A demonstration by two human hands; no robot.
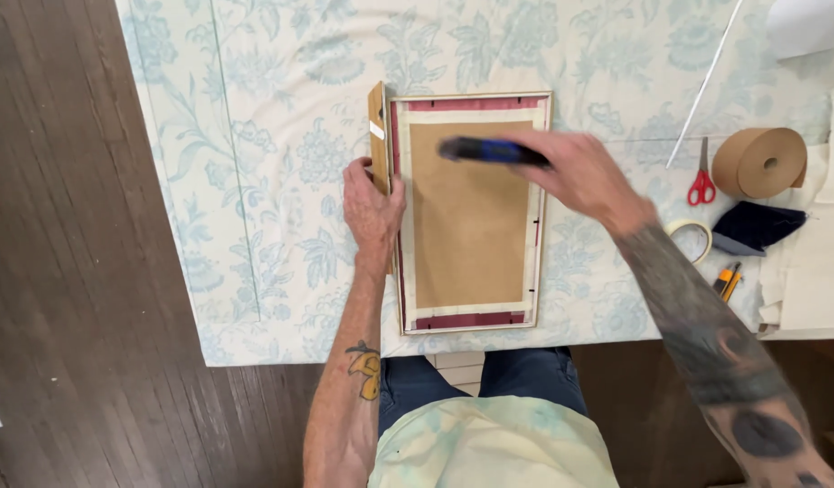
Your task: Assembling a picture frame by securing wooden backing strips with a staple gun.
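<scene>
I saw the picture frame (469, 212) lying face down at centre frame on the floral worktop (254, 136). My left hand (372, 206) gripped its left edge, fingers closed around a wooden strip (378, 136). My right hand (584, 176) held a blurred blue-black tool (489, 151) over the frame's top.

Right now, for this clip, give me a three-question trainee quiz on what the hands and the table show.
1. True or false: the right hand holds a dark blue tool over the frame back.
2. What does the left hand touch? A) the scissors B) the wooden strip at the frame's left edge C) the tape roll
3. What colour are the handles of the scissors?

Key: 1 true; 2 B, the wooden strip; 3 red, beside the brown paper tape roll.
</scene>
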